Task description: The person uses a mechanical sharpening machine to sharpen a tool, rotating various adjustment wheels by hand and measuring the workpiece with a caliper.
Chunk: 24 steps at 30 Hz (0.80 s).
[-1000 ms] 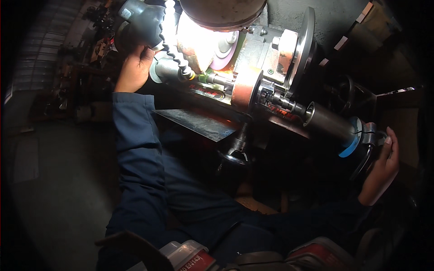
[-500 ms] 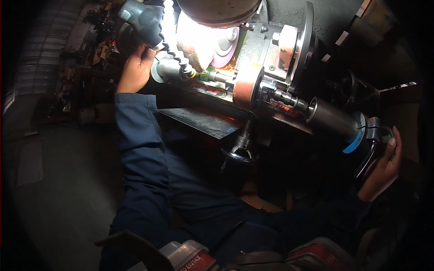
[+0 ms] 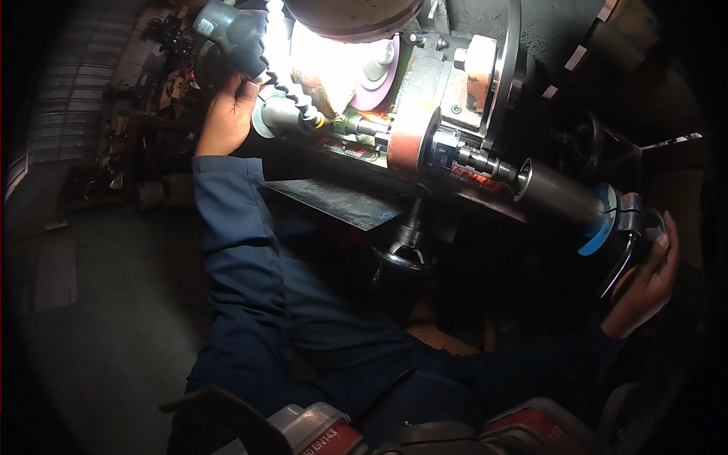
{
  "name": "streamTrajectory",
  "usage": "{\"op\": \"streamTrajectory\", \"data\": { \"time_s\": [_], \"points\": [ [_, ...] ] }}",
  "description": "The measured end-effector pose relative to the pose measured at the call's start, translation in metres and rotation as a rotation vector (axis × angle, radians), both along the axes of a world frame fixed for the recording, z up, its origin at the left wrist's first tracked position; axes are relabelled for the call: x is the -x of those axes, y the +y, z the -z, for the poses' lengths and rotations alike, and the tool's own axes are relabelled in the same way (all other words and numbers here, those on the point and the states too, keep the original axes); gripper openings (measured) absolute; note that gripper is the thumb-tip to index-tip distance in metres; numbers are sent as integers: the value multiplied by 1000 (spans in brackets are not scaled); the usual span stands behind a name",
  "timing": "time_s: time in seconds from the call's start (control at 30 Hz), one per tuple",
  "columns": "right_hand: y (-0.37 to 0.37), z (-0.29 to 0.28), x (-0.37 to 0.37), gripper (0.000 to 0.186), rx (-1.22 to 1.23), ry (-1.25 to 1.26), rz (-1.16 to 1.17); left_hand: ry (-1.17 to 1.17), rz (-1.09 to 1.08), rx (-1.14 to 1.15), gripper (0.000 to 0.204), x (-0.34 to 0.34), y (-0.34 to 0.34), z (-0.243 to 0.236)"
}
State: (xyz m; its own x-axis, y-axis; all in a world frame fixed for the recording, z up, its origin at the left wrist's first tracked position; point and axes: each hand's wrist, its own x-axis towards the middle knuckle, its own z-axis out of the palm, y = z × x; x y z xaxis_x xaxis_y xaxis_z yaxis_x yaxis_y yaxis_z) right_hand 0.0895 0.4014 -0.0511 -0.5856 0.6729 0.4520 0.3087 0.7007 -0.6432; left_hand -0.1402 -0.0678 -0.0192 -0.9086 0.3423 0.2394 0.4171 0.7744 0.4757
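Observation:
My left hand [image 3: 227,120] reaches up to the machine's left end, thumb against the base of a dark lamp head [image 3: 241,42]. Its fingers curl around something hidden behind. At the far right, my right hand [image 3: 644,284] is curved around a rounded dark knob [image 3: 654,224] at the end of a grey cylinder [image 3: 561,196]. A bent metal lever [image 3: 620,265] hangs beside that hand from a clamp. Between my hands runs a shiny metal shaft [image 3: 364,127], passing into a red-brown drum [image 3: 412,144]. A pinkish grinding wheel [image 3: 387,87] stands just behind the shaft, with an orange glow near it.
A white segmented coolant hose [image 3: 292,87] bends down toward the shaft. Below are a flat metal plate [image 3: 337,201] and a handwheel [image 3: 402,258]. A large disc [image 3: 506,83] stands behind. Cluttered shelving [image 3: 152,98] lies far left. My respirator's filters [image 3: 322,432] show at the lower edge.
The view has shifted slightly. The orange sparks by the grinding wheel look fainter. Both hands keep their places on the machine.

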Motion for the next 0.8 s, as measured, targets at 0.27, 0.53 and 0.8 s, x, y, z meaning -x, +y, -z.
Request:
{"op": "streamTrajectory", "data": {
  "time_s": [0.27, 0.53, 0.8],
  "points": [
    [13, -12, 5, 33, 46, -230, 8, 23, 58, -74, 29, 0, 7, 1],
    [17, -17, 10, 35, 11, -331, 30, 34, -1, -15, 30, 1, 8, 1],
    [28, -18, 14, 38, 50, -430, 29, 68, 4, 30, 29, 4, 2, 2]
  ]
}}
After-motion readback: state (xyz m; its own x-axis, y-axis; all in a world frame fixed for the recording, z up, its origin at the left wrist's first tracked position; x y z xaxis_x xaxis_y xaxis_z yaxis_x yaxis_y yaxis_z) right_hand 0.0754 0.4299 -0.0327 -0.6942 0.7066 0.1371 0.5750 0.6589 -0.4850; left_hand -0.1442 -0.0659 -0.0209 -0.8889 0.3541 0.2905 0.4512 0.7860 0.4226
